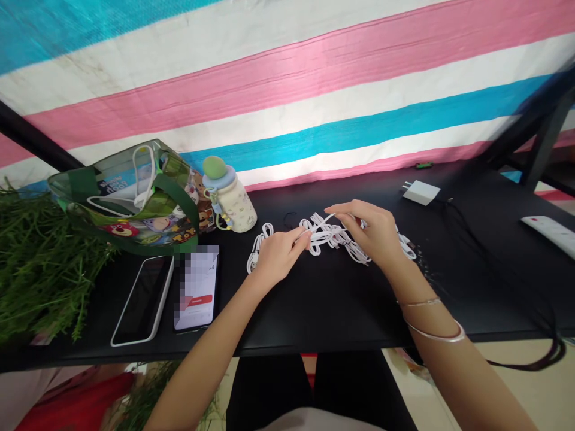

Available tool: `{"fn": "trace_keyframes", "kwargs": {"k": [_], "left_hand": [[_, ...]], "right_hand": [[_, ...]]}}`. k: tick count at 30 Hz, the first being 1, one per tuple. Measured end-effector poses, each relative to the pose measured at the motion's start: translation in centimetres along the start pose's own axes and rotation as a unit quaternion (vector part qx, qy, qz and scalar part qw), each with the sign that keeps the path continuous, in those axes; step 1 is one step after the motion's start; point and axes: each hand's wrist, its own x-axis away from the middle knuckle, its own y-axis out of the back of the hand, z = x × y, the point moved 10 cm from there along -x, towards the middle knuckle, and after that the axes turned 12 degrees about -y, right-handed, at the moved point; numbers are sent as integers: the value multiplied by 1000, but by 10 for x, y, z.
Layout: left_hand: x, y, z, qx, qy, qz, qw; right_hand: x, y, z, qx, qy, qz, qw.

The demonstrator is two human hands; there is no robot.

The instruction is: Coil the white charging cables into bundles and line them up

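A tangle of white cables lies on the black table. My left hand rests at the heap's left side, its fingers curled and pinching a loop of cable. Over the heap's right half, my right hand arches with the fingers bent down, gripping strands of the same tangle. A separate coiled white cable lies just left of my left hand.
Two phones lie at front left beside green plants. A clear cartoon bag and a small bottle stand behind. A white charger and a white power strip sit right. A striped tarp forms the backdrop.
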Motion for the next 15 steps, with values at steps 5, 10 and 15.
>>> {"fn": "trace_keyframes", "kwargs": {"k": [5, 10, 15], "left_hand": [[0, 7, 5, -37, 25, -10, 999], [0, 11, 6, -47, 36, -15, 998], [-1, 12, 2, 79, 5, -48, 996]], "right_hand": [[3, 3, 11, 58, 52, -43, 996], [3, 3, 11, 56, 58, -55, 995], [0, 3, 1, 19, -4, -39, 999]]}}
